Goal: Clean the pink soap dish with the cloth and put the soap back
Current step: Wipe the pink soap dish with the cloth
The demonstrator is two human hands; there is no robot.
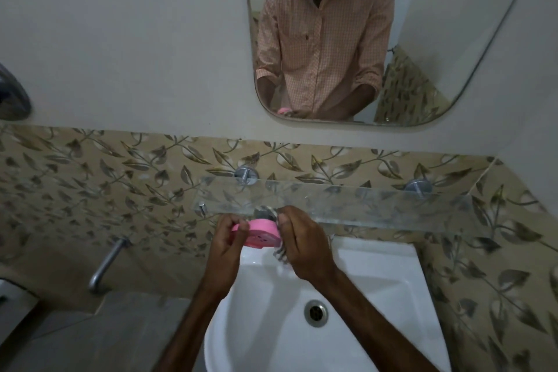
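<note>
One pink soap dish, held over the sink, is pinched in the fingers of the left hand while the right hand, fingers curled, presses a bunched striped cloth against its side: wiping seemingly underway, the unseen soap's return next.

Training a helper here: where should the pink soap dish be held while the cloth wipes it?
By its left rim, from the left, as the left hand pinches it. The pink soap dish is tilted, holed face toward the camera, so that grip leaves its right edge free for the cloth in the right hand.
</note>
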